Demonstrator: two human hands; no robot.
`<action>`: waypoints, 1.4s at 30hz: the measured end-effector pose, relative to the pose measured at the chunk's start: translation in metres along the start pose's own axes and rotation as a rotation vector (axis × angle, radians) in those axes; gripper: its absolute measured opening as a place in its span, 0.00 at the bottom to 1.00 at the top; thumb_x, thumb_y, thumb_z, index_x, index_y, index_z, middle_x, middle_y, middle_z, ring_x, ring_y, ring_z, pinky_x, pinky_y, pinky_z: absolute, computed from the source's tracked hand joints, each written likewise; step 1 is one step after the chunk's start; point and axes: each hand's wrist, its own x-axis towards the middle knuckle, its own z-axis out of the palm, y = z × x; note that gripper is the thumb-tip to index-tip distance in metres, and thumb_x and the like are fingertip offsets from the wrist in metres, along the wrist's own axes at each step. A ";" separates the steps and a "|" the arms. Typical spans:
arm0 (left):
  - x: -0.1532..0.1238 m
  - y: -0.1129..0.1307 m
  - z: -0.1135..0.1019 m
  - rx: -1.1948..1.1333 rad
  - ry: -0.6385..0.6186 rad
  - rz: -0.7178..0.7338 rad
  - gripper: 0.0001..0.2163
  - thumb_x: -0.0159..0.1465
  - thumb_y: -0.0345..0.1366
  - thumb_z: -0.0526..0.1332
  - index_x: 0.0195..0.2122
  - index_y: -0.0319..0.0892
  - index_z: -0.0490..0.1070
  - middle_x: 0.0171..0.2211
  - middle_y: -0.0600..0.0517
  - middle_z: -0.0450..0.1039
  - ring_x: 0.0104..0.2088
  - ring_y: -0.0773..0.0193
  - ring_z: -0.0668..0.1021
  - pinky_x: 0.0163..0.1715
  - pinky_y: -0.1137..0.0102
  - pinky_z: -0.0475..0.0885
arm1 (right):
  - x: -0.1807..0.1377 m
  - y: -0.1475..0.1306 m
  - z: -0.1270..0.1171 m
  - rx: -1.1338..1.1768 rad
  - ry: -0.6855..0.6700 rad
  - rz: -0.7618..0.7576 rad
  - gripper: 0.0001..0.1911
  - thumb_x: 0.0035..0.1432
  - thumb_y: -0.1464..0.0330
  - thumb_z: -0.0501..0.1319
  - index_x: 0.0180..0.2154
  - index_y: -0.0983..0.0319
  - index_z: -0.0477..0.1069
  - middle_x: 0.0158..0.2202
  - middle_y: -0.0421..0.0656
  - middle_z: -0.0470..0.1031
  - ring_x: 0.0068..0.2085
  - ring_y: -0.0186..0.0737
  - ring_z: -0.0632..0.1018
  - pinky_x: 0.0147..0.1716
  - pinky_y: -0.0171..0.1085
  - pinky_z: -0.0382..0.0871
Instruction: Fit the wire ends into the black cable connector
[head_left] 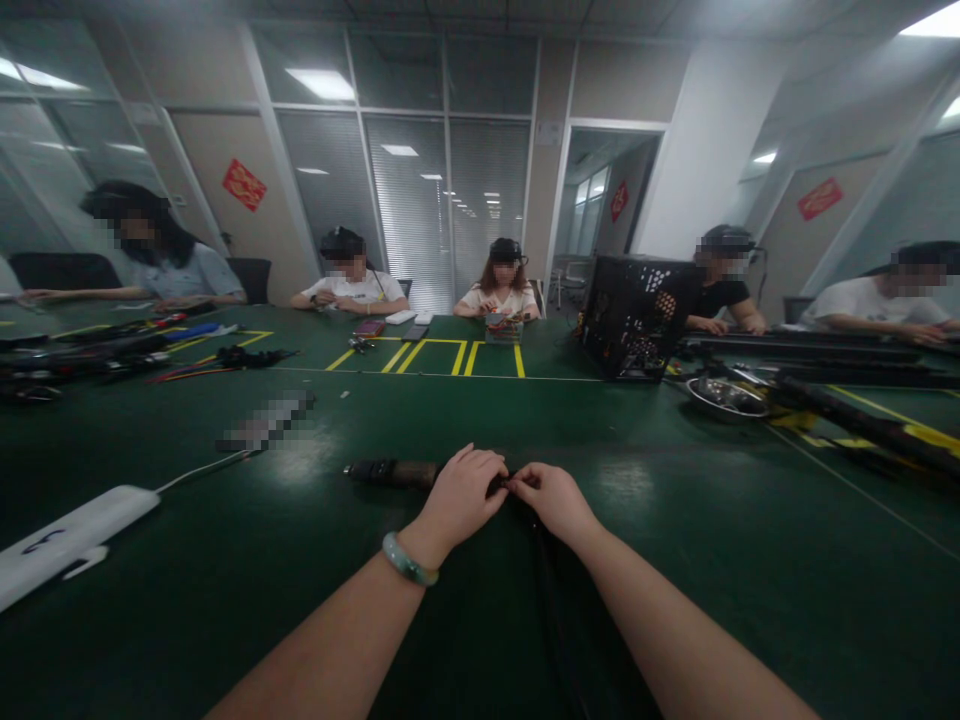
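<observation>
A slim, dark tool (394,473) that looks like a corded electric screwdriver lies across the green tabletop, its metal tip pointing left. My left hand (466,487) is closed over its right end, covering that part; a jade-coloured bangle (409,560) circles the wrist. Thumb and fingers of my right hand (551,497) are pinched together against the left fingertips, at the cord end of the tool. From beneath this hand a black cable (546,590) runs down towards me. The exact spot between the fingertips is dark and partly hidden.
A white power strip (82,535) and a blurred phone-like slab (266,420) lie at left. Tangled cables (247,357) are beyond them. A black computer case (630,315), a metal bowl (726,397) and long dark parts (862,415) stand right. Several people sit across the table.
</observation>
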 end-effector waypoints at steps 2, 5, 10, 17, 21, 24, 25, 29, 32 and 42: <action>0.000 0.000 0.000 0.002 0.001 0.004 0.05 0.61 0.33 0.61 0.39 0.44 0.69 0.47 0.51 0.72 0.51 0.59 0.72 0.61 0.55 0.55 | 0.000 0.000 -0.001 0.011 -0.010 -0.001 0.07 0.58 0.63 0.62 0.35 0.59 0.76 0.32 0.39 0.77 0.33 0.37 0.77 0.30 0.32 0.64; 0.000 -0.001 0.001 0.002 -0.012 0.015 0.04 0.62 0.31 0.59 0.38 0.45 0.69 0.47 0.52 0.73 0.51 0.61 0.72 0.61 0.56 0.56 | -0.001 -0.001 -0.002 0.037 -0.025 -0.006 0.06 0.57 0.65 0.63 0.35 0.59 0.75 0.33 0.38 0.77 0.34 0.36 0.76 0.31 0.31 0.64; 0.001 -0.001 0.000 0.008 -0.020 0.028 0.05 0.62 0.29 0.58 0.38 0.45 0.69 0.46 0.54 0.73 0.50 0.62 0.73 0.61 0.58 0.56 | -0.004 -0.003 -0.006 -0.031 -0.010 -0.015 0.05 0.57 0.66 0.63 0.34 0.60 0.75 0.32 0.39 0.77 0.33 0.36 0.75 0.30 0.31 0.63; -0.002 0.000 -0.002 0.015 0.010 0.011 0.08 0.61 0.33 0.61 0.42 0.45 0.69 0.47 0.52 0.72 0.51 0.60 0.72 0.62 0.55 0.54 | -0.003 -0.001 -0.005 -0.050 0.010 -0.021 0.07 0.59 0.64 0.61 0.32 0.61 0.74 0.30 0.38 0.76 0.31 0.35 0.75 0.28 0.31 0.61; -0.001 -0.001 0.000 0.017 0.008 0.022 0.05 0.63 0.31 0.58 0.39 0.45 0.70 0.46 0.52 0.73 0.50 0.61 0.73 0.61 0.56 0.55 | -0.003 -0.001 -0.005 -0.032 -0.002 -0.022 0.08 0.59 0.63 0.61 0.33 0.60 0.74 0.31 0.38 0.76 0.31 0.35 0.75 0.29 0.31 0.61; 0.000 -0.002 0.000 0.019 -0.002 0.034 0.05 0.63 0.30 0.58 0.38 0.44 0.70 0.45 0.53 0.73 0.49 0.61 0.73 0.61 0.57 0.56 | -0.003 -0.002 -0.005 -0.026 -0.010 -0.031 0.07 0.59 0.64 0.61 0.33 0.60 0.75 0.31 0.38 0.76 0.32 0.35 0.75 0.29 0.31 0.62; 0.001 -0.001 0.000 0.019 -0.004 0.036 0.05 0.63 0.30 0.58 0.38 0.44 0.70 0.44 0.53 0.74 0.48 0.61 0.73 0.61 0.57 0.57 | -0.003 -0.002 -0.005 -0.027 -0.009 -0.033 0.07 0.59 0.64 0.61 0.33 0.60 0.75 0.31 0.38 0.76 0.32 0.36 0.75 0.30 0.31 0.62; 0.000 0.001 -0.003 0.020 0.009 0.014 0.06 0.62 0.30 0.58 0.40 0.44 0.69 0.43 0.53 0.73 0.47 0.61 0.74 0.60 0.56 0.57 | -0.002 -0.001 -0.004 -0.029 -0.010 -0.016 0.07 0.59 0.64 0.61 0.33 0.60 0.74 0.31 0.38 0.76 0.32 0.36 0.75 0.29 0.31 0.62; -0.002 0.003 -0.004 0.020 0.014 0.002 0.09 0.60 0.29 0.58 0.42 0.45 0.68 0.45 0.52 0.73 0.48 0.60 0.74 0.61 0.54 0.55 | -0.002 0.000 -0.004 -0.029 -0.005 -0.004 0.07 0.59 0.64 0.61 0.33 0.61 0.74 0.30 0.38 0.76 0.31 0.35 0.75 0.28 0.31 0.62; -0.002 0.005 -0.003 0.012 0.020 -0.013 0.07 0.61 0.29 0.56 0.40 0.44 0.69 0.42 0.52 0.74 0.45 0.60 0.74 0.60 0.54 0.56 | -0.002 0.000 -0.004 -0.051 0.014 -0.025 0.06 0.58 0.65 0.62 0.32 0.60 0.74 0.30 0.38 0.76 0.31 0.35 0.75 0.29 0.31 0.62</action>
